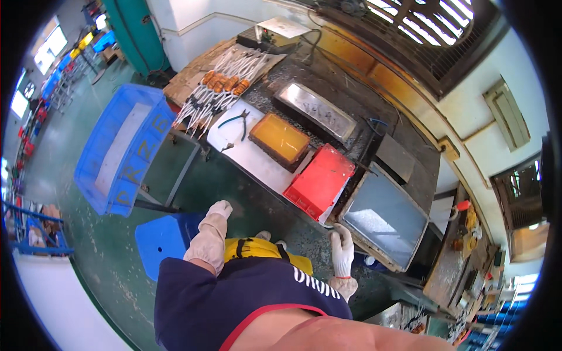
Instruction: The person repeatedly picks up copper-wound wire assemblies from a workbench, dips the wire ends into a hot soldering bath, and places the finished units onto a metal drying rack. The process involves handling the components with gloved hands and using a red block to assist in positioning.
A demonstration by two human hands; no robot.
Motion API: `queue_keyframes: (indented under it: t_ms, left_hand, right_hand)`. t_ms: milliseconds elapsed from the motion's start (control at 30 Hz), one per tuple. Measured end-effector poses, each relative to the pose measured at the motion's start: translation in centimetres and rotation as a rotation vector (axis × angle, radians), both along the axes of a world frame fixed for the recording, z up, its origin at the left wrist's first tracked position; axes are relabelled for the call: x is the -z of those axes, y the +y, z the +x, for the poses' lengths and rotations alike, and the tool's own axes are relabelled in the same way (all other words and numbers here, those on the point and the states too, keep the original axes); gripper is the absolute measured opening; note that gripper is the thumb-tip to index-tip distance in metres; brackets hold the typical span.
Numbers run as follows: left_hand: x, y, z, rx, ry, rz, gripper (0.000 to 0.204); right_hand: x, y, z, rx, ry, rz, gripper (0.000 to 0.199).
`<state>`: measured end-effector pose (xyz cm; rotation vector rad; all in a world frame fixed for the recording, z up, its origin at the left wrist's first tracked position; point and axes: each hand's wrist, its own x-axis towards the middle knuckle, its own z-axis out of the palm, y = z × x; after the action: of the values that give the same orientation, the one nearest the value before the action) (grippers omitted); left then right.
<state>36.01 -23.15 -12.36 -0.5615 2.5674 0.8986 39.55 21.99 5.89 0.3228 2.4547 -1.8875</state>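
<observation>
Red bin [322, 182]; just ahead of right grip [338, 230], loosely spread; left grip [221, 209]: cannot tell

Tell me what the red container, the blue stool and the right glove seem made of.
Red container: probably plastic, slightly glossy; even colour, thin walls.
Blue stool: likely moulded plastic, smooth and dull; uniform colour, small hole in the seat.
Right glove: apparently matte knit fabric; it fits softly round the fingers and has a red-edged cuff. Fibre unclear.
</observation>
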Motion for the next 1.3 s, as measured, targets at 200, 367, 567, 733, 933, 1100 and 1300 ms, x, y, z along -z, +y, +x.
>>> queue_keyframes:
  t_ms: [200,367,567,733,933,1100,1300]
  left_hand:
    - [-1.9,-3.1,6.0,0.076,-0.143,-0.052,0.035]
    - [1.1,-13.6,9.9,-0.287,-0.093,-0.024,0.03]
    - [-3.7,-16.8,-2.1,-0.479,0.267,0.263,0.034]
    - [-7.3,-19.1,-18.4,-0.307,0.404,0.331,0.028]
    - [-11.4,-23.6,-34.8,-0.08,0.474,0.158,0.036]
    - [-13.0,-27.2,-43.9,0.013,0.438,-0.093,0.049]
    - [-11.2,-29.2,-52.2,-0.026,0.266,-0.086,0.075]
  right_hand:
    - [1.7,-0.7,-6.5,-0.181,0.089,0.009,0.027]
    - [-1.3,-3.6,-10.0,-0.206,0.12,0.001,0.027]
    - [-1.2,-7.3,-12.1,-0.173,0.152,-0.012,0.026]
    - [0.4,-9.6,-13.8,0.024,0.116,-0.054,0.027]
    - [1.1,-12.7,-15.1,0.324,0.056,0.178,0.026]
    - [3.7,-13.8,-15.9,0.454,0.198,0.601,0.025]
    - [2.6,-16.2,-17.1,0.585,0.174,0.794,0.022]
